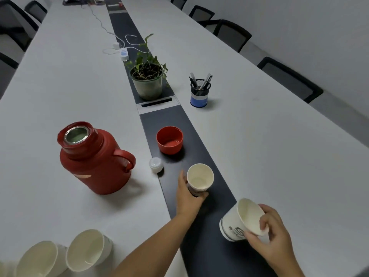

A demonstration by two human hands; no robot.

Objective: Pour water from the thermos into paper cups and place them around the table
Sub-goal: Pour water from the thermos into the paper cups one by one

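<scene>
- Long white conference table (pixel 259 136) fills my view, with a dark centre strip (pixel 199 140) running from top centre down to the lower right, and black chairs along both edges.
- My left hand (pixel 187 198) curls around the base of an upright paper cup (pixel 200 178) on the strip, just right of centre; it looks empty.
- My right hand (pixel 273 234), lower right, pinches the rim of a second paper cup (pixel 242 220), tilted with its mouth facing up and right, above the strip.
- Red thermos (pixel 93 158) stands upright left of centre on the white surface, mouth open, handle pointing right toward my hands.
- Its red lid cup (pixel 169 139) and white stopper (pixel 155 164) sit between thermos and cups.
- More empty cups (pixel 87 249) lie at lower left.
- As I judge it, the thermos lies up and left of both hands, with the left hand nearer; either hand must let go of its cup before taking the handle.
</scene>
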